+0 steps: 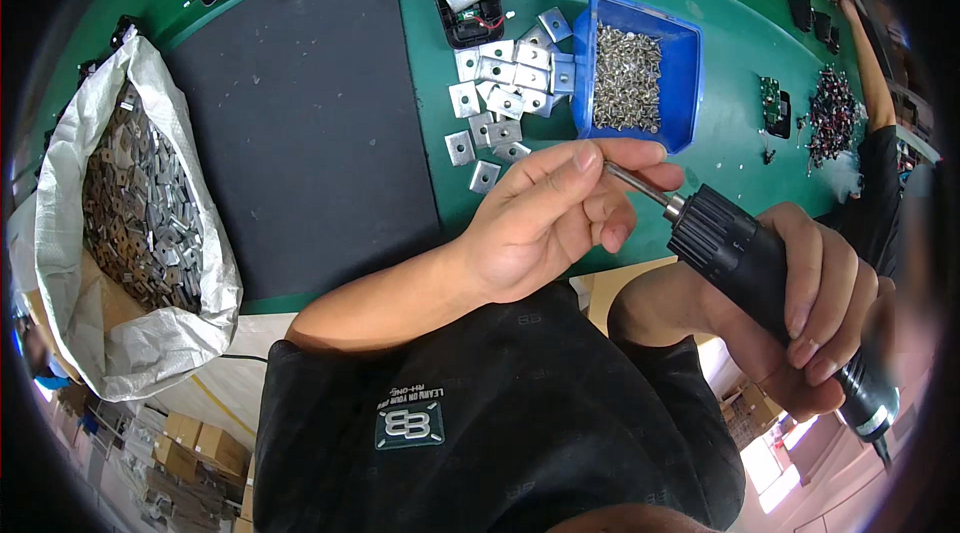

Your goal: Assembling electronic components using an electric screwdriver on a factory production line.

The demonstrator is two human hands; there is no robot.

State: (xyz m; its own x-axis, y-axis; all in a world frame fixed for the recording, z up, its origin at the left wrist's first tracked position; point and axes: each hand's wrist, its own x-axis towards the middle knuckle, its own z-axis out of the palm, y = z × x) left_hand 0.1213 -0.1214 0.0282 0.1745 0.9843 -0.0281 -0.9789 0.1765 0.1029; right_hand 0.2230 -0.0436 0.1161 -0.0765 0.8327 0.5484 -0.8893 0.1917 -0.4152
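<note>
The right hand (815, 308) is wrapped around a black electric screwdriver (745, 258), held over the green bench (720, 123). The left hand (560, 218) has its fingers (590, 158) pinched together on the bit (640, 185), probably to steady it, near the blue screw bin (685, 58).

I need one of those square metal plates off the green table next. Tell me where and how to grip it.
Take the lone square plate nearest the left hand, probably by two opposite edges, coming from above. It lies flat with green table showing around it, unlike the overlapping pile beside the blue bin, so fingertips can likely pinch or slide it.
</note>
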